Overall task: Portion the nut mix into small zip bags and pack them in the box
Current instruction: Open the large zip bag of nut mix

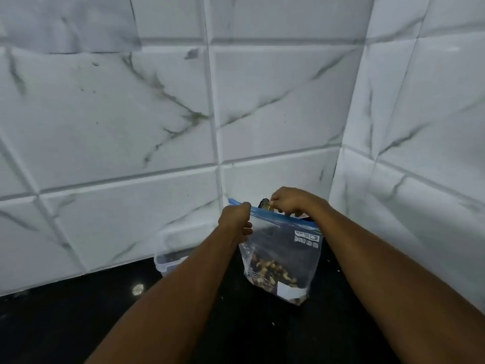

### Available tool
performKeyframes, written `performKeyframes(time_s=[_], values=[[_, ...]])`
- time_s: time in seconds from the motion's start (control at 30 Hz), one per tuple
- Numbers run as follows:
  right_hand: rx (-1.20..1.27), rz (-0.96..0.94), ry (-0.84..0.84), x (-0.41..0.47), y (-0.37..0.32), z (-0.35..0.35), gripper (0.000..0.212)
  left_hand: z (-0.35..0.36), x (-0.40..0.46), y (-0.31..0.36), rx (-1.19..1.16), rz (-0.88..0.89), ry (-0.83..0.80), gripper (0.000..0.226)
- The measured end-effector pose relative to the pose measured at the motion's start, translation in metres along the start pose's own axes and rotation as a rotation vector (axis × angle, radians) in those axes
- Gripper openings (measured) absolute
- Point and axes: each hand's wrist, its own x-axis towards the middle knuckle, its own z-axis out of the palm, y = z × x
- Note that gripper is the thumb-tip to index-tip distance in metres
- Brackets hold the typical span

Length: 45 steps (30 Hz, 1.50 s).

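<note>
Head view: white marble-veined wall tiles (162,106) fill most of the frame, meeting at a corner just behind a clear zip bag (282,254) that stands upright on a black bench (78,319). The bag, with a blue zip strip along its top and a printed label near its upper right corner, holds a layer of nut mix (270,271) settled in its lower part. Two bare forearms reach in from the bottom of the frame toward the bag. The left hand (236,219) has its grip closed on the bag's upper left edge, fingers curled around the plastic just below the zip strip. The right hand (291,202) is at the bag's mouth, its fingers curled over the top edge; a few nuts show between the fingertips, though how firmly they are pinched cannot be told. To the left of the bag, partly hidden behind the left forearm, sits a clear plastic box (168,258) against the wall, its contents too dim to make out. A pale spot (138,289) lies on the bench in front of the box, left of the bag, and small crumbs dot the dark surface near the bag's base.
</note>
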Motion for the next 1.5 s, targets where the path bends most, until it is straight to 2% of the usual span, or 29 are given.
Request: performKeyframes(time_s=[0.13,0.37,0.5,0.57,0.77,0.93,1.13,1.27,1.5], values=[[-0.024,0.000,-0.006,-0.001,0.001,0.008,0.020,0.009,0.006,-0.014,-0.054,-0.038,-0.023,0.046],[0.080,0.004,-0.043,0.006,0.013,0.016,0.025,0.022,0.013,-0.020,-0.130,-0.019,-0.045,0.041],[0.159,0.022,-0.081,0.006,0.014,0.025,0.017,0.026,0.011,-0.022,-0.102,-0.034,-0.051,0.019],[0.179,0.019,-0.027,0.006,0.014,0.028,0.013,0.025,0.007,-0.021,-0.090,-0.031,-0.046,0.010],[0.305,0.077,0.172,-0.005,0.004,0.005,0.012,0.001,-0.013,-0.002,-0.042,0.079,-0.005,0.005],[0.462,0.066,0.258,-0.029,-0.008,-0.031,0.011,-0.046,-0.044,0.030,0.118,0.214,0.064,0.020],[0.542,-0.025,0.277,-0.080,-0.041,-0.048,0.009,-0.105,-0.102,0.051,0.403,0.333,0.142,0.012],[0.547,-0.081,0.267,-0.103,-0.055,-0.036,0.014,-0.140,-0.133,0.035,0.533,0.392,0.224,0.016],[0.595,-0.119,0.134,-0.133,-0.056,0.037,0.011,-0.181,-0.178,-0.035,0.694,0.372,0.238,0.022]])
